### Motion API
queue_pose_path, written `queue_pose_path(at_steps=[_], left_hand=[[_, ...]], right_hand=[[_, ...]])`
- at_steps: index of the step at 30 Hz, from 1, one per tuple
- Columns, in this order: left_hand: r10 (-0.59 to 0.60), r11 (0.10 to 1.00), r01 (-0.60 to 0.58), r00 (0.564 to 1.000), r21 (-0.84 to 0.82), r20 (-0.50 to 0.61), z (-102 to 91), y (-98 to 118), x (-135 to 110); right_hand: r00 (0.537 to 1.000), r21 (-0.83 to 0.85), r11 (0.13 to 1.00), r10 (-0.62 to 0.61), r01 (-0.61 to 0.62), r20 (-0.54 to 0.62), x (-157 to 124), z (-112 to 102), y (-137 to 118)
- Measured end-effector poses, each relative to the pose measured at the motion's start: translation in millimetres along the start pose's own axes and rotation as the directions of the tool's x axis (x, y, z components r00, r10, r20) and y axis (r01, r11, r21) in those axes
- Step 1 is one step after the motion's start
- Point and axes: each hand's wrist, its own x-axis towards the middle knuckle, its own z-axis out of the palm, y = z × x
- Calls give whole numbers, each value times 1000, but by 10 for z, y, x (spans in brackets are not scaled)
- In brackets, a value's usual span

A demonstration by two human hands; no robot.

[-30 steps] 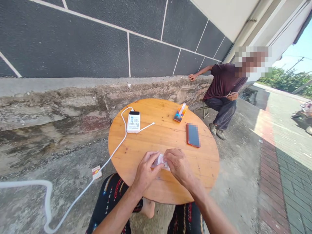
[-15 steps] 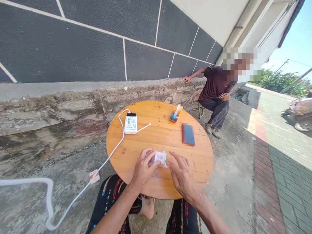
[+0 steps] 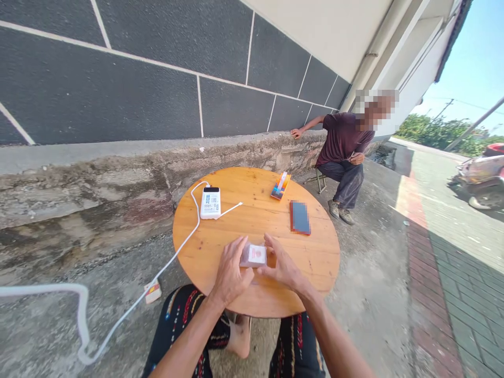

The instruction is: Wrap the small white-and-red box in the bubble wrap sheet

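Note:
On the round wooden table [image 3: 220, 236], near its front, lies a small clear-wrapped packet [image 3: 255, 254] with a white face and red print. It looks like a boxed deck, but I cannot make out its kind. My left hand [image 3: 233, 270] is at the packet's left side, fingers stretched forward and thumb apart along its near edge. My right hand [image 3: 284, 266] curves around the right end, thumb and fingers spread. Both hands are very close to the packet; whether they touch it is hard to tell.
A white power bank [image 3: 210, 203] with a white cable [image 3: 179, 247] sits at the back left. An orange-blue box [image 3: 280, 186] and a phone [image 3: 300, 217] are on the right. Beyond sits a person [image 3: 342, 147] beside the wall. A small card box [image 3: 153, 292] lies on the ground.
My right hand has moved left to the packet's right end. My left thumb has come off the packet's face to its near edge. The view has shifted slightly.

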Motion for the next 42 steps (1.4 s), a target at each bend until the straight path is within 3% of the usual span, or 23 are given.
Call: queue_pose_path(at_steps=[6,11,20,26,31,35,39,42], left_hand=[[-75,997,75,997,-5,30,56,-53,4],[-98,995,98,995,13,36,55,-52,14],[-76,997,76,997,-3,24,53,-52,22],[-90,993,86,995,-79,-53,29,-58,-21],[-146,982,136,987,-128,-70,20,-63,-30],[-163,978,150,983,-143,-81,18,-72,-35],[-182,974,168,980,-150,-84,5,-61,-37],[-217,967,200,971,-158,-97,5,-55,-34]], right_hand=[[999,46,999,24,-23,-23,50,56,-13],[999,-50,999,11,-13,-43,49,71,13],[997,-73,997,-27,21,-79,45,110,55],[975,-93,995,10,-32,-220,132,158,130],[988,-132,990,21,-41,-151,173,118,121],[984,-100,994,34,-52,-173,21,53,117],[952,-121,975,148,-186,-268,-290,66,204],[934,-177,956,168,-232,-316,-470,137,267]])
